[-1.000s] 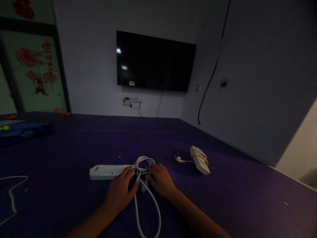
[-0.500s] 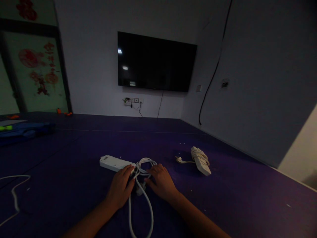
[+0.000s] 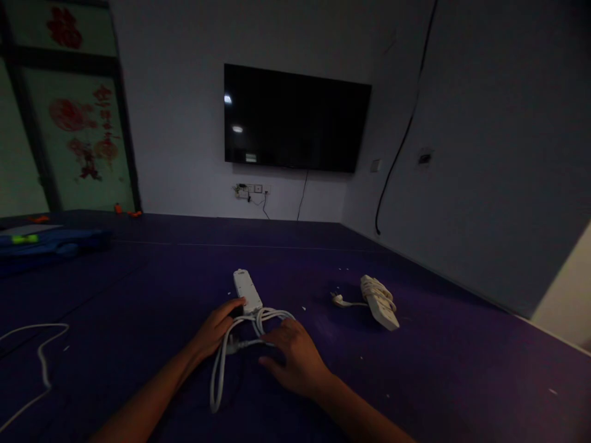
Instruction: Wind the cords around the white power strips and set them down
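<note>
A white power strip (image 3: 247, 289) lies on the purple floor, pointing away from me. My left hand (image 3: 216, 326) is at its near end, with the forefinger stretched onto its side and the other fingers bent by the cable. The strip's white cable (image 3: 272, 312) is gathered in loops at that end, and one long loop hangs toward me. Its plug (image 3: 232, 346) lies between my hands, partly in shadow. Over the right side of the loops rests my right hand (image 3: 298, 357), fingertips touching the cable and thumb spread away from them.
A second power strip (image 3: 384, 312), wrapped in its own cable, lies to the right with its plug (image 3: 338, 299) toward the left. On the left are a loose white cable (image 3: 44, 363) and blue cloth (image 3: 69, 241). A television (image 3: 295, 117) hangs on the far wall.
The power strip has swung from pointing left to pointing away from me. Its long cable loop has shifted left, and the plug has moved left. My right thumb has spread from the fingers.
</note>
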